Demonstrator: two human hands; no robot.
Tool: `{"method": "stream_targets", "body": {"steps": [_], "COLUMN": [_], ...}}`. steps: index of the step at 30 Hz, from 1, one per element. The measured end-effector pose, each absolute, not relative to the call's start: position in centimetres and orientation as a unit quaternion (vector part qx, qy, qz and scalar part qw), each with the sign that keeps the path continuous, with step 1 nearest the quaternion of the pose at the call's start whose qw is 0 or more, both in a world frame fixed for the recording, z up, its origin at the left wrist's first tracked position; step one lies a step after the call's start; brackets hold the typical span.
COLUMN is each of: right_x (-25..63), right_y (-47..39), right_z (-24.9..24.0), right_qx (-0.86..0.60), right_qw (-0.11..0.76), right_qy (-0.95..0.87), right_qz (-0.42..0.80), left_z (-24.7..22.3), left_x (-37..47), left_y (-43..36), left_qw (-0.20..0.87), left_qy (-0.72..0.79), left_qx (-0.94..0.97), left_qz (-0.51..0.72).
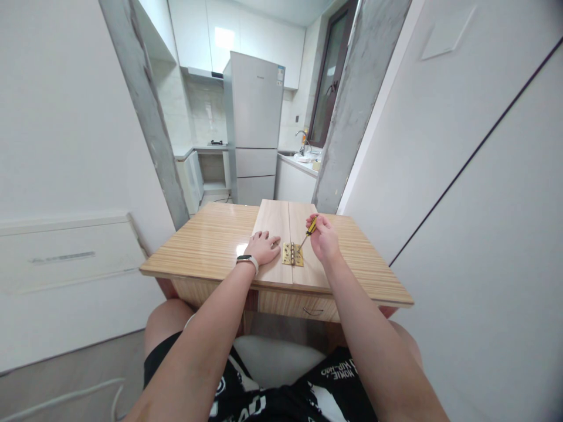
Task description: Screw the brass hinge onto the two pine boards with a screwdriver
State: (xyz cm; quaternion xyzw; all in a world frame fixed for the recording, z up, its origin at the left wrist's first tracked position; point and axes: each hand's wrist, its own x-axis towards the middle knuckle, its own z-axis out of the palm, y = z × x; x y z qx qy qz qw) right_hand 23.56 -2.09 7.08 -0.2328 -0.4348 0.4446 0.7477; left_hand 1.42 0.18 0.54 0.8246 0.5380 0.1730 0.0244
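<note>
Two pale wooden boards lie side by side on the table, a left board (271, 218) and a right board (303, 212). A brass hinge (292, 254) lies across the seam between them, near the front edge. My right hand (324, 237) is closed around the yellow and black handle of a screwdriver (312, 226). Its shaft slants down and left, with the tip at the hinge's right leaf. My left hand (263, 247) rests on the left board just beside the hinge, fingers spread, a band on its wrist. Whether the tip sits in a screw is too small to tell.
The wood-grain table (206, 234) has a drawer with a metal handle (313, 310) under its front edge, above my legs. Beyond stand a tall fridge (257, 105) and a sink counter with a faucet (301, 138). White panels flank the table on both sides.
</note>
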Motion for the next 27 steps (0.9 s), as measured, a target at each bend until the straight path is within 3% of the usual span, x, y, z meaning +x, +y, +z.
{"method": "stream_targets", "body": {"steps": [8, 19, 27], "right_x": [23.0, 23.7, 24.0], "right_y": [-1.7, -2.8, -2.2], "right_z": [6.8, 7.3, 6.8], "right_qx": [-0.248, -0.247, -0.251], "right_qw": [0.776, 0.718, 0.732], "right_qy": [-0.407, -0.462, -0.443], "right_qz": [0.414, 0.458, 0.453], "left_z": [0.8, 1.2, 0.9], "left_x": [1.4, 1.5, 1.4], "left_y": [0.1, -0.3, -0.2], "left_qw": [0.027, 0.043, 0.032], "left_qy": [0.54, 0.545, 0.541], "left_qx": [0.824, 0.821, 0.822], "left_qz": [0.171, 0.167, 0.175]}}
